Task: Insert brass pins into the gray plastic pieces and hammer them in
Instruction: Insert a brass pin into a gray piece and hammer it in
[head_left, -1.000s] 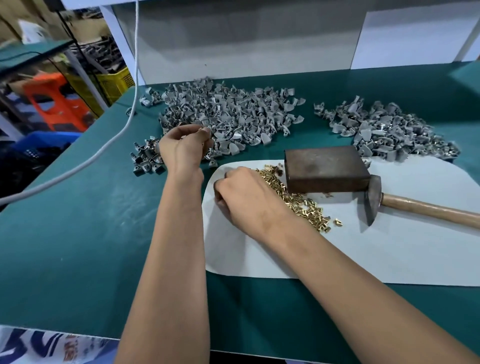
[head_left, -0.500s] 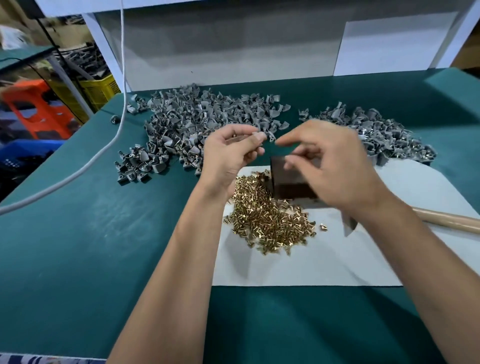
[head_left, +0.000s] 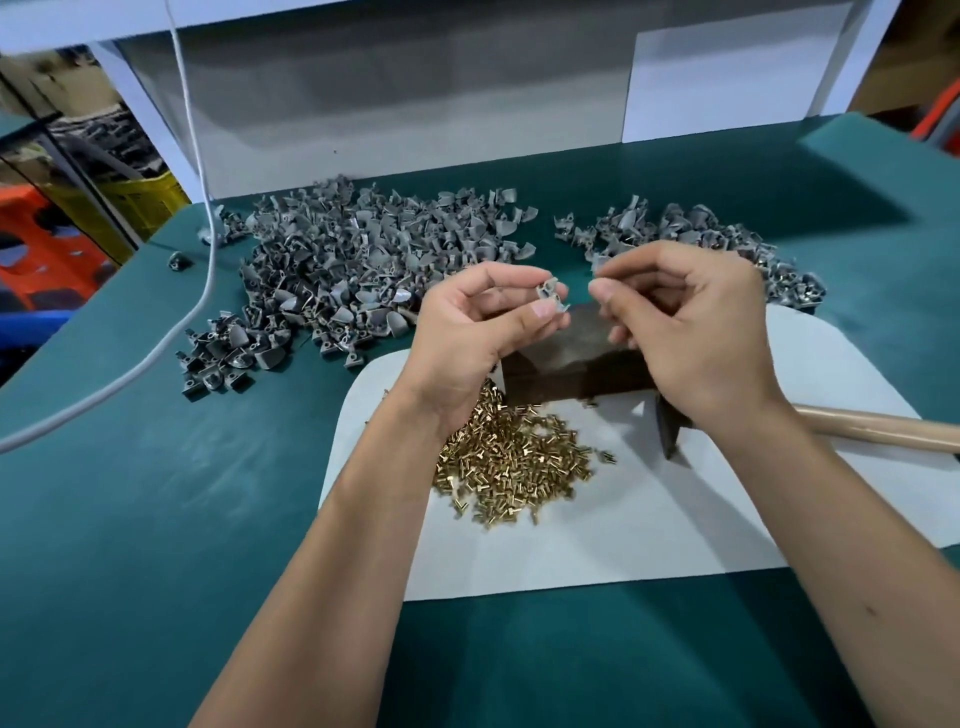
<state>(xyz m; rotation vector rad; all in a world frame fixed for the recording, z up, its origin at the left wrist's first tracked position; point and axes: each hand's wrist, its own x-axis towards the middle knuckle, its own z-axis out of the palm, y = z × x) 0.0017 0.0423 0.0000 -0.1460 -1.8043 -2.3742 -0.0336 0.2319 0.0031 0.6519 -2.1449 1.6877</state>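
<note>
A: Status on the hands?

B: Left hand (head_left: 470, 332) is raised over the table (head_left: 156, 519), grip closed on 1 gray plastic piece (head_left: 550, 297), pinched between thumb and fingertips. Right hand (head_left: 691, 332) is level with it at 3 o'clock, thumb and index pinched together, pointing at the piece. Can't tell whether a pin sits in that pinch, too small. The 2 hands are near each other, not touching.

A: Stock?

B: Brass pins (head_left: 514, 462) lie in a loose pile on the white sheet (head_left: 623, 530), at 6 o'clock from the left hand, partly under the left wrist. Big gray pile (head_left: 363, 260) at 10 o'clock from the hands, on the green table. Second gray pile (head_left: 696, 228) at 1 o'clock, partly behind the right hand. Small cluster of gray pieces (head_left: 228, 358) at 9 o'clock, just off the big pile.

A: Tools?

B: Dark metal block (head_left: 561, 364) on the white sheet, directly below both hands, touching the top edge of the pin pile. Hammer (head_left: 872, 431) lies on the sheet at 4 o'clock, wooden handle running to the right edge, head mostly hidden by the right wrist.

A: Anything else?

B: White cable (head_left: 202, 218) hangs down at 10 o'clock and trails across the table's left side.
</note>
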